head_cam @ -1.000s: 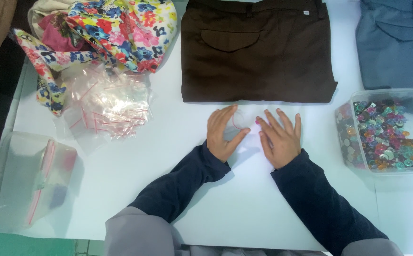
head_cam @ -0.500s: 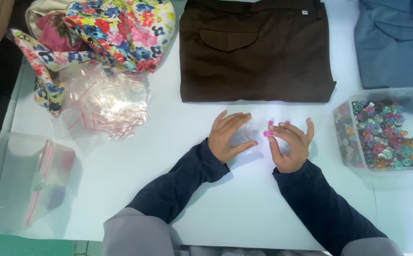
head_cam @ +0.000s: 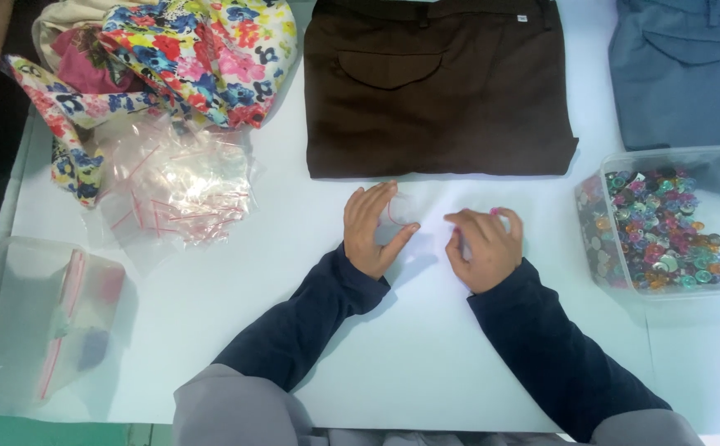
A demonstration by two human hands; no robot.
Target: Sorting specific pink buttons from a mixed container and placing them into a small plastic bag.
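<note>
My left hand [head_cam: 372, 231] rests on the white table [head_cam: 426, 363] and pinches a small clear zip bag [head_cam: 401, 211] with a red strip between thumb and fingers. My right hand [head_cam: 484, 245] lies a little to its right, fingers curled over small pink buttons [head_cam: 493, 212] at the fingertips. Just beyond both hands lie folded brown trousers [head_cam: 438, 87]. A clear plastic box of several coloured buttons [head_cam: 661, 227] stands to the right of my right hand.
A heap of small clear zip bags [head_cam: 182, 186] lies left of my hands, below a floral cloth [head_cam: 178, 58]. A clear box with filled bags [head_cam: 42, 318] stands at the near left. Folded blue-grey trousers [head_cam: 690, 70] lie at the far right.
My hands were together over something small; they have drawn apart. The right hand moved right with pink buttons, and the left now holds the small bag.
</note>
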